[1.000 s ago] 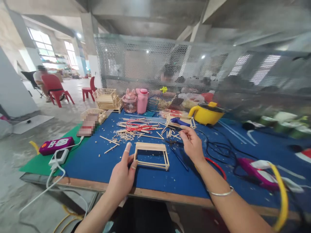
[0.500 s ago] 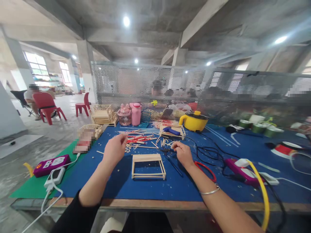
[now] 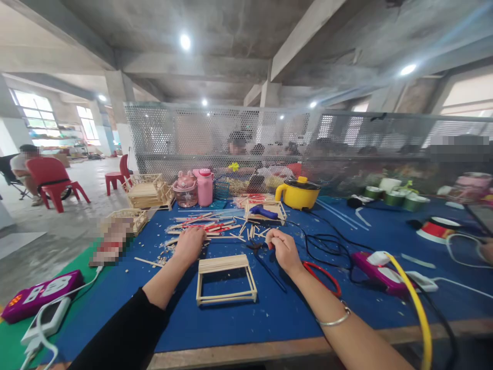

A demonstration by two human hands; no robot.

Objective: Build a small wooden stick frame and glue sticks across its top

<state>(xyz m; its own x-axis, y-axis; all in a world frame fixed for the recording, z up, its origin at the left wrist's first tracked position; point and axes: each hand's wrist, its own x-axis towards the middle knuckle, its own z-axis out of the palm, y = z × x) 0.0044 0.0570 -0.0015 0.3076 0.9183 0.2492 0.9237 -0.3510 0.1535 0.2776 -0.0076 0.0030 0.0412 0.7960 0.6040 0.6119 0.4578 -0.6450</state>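
My left hand is low over a pile of thin wooden sticks, fingers bent down and close together. Its fingertips are hidden, so what they hold, if anything, does not show. My right hand is closed, thumb against curled fingers, just right of the dark-handled pliers; something reddish shows at its fingertips, too small to name. Between my forearms a small wooden stick frame lies on the blue table top, its far side covered by a row of sticks. Neither hand touches it.
A blue glue gun rests on another stick frame at the back. Beyond stand a yellow electric pot and a pink bottle. Black cables and a purple power strip lie to the right. Finished-looking stick frames are stacked at back left.
My left hand has come down onto the stick pile. My right hand stays near the pliers, its fingers more curled. The view has shifted to the right.
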